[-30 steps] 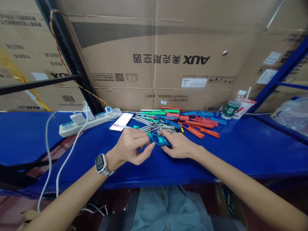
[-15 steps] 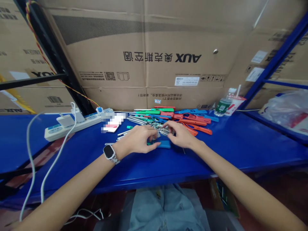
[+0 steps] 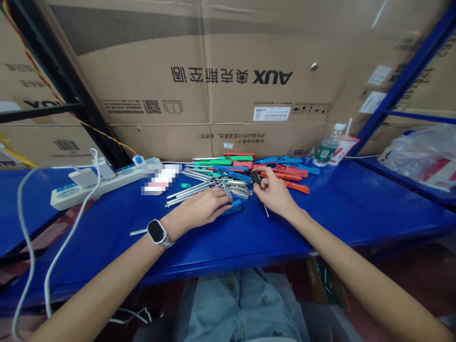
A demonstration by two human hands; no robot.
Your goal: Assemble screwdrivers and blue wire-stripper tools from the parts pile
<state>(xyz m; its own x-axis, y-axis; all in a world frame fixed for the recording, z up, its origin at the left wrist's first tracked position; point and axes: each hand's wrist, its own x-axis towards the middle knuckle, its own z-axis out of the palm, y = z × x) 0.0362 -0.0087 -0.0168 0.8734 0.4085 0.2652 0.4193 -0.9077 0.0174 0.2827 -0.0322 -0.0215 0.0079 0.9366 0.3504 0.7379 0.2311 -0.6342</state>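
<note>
My left hand [image 3: 204,206], with a smartwatch on the wrist, is curled over a blue long-nosed lighter [image 3: 235,205]. Its handle shows past my fingers, and a metal tube [image 3: 138,232] sticks out beyond the wrist. The fingertips lie at the edge of small metal parts [image 3: 240,191]. In my closed right hand [image 3: 276,190] is a screwdriver [image 3: 255,177] with a black and yellow handle, its thin shaft pointing down to the table. Metal tubes [image 3: 190,190] and a small green piece [image 3: 185,185] lie left of the pile.
Red, orange, green and blue lighter bodies [image 3: 280,171] are heaped at the back of the blue table [image 3: 302,237]. A power strip [image 3: 64,197] and a blurred-out item [image 3: 162,178] lie left. A bottle [image 3: 326,149] and a cup [image 3: 345,149] stand right, against cardboard [image 3: 228,42].
My left hand has come down and closed over the blue lighter. The right hand has drawn back slightly from the metal parts, and the screwdriver handle now shows. The view has shifted slightly.
</note>
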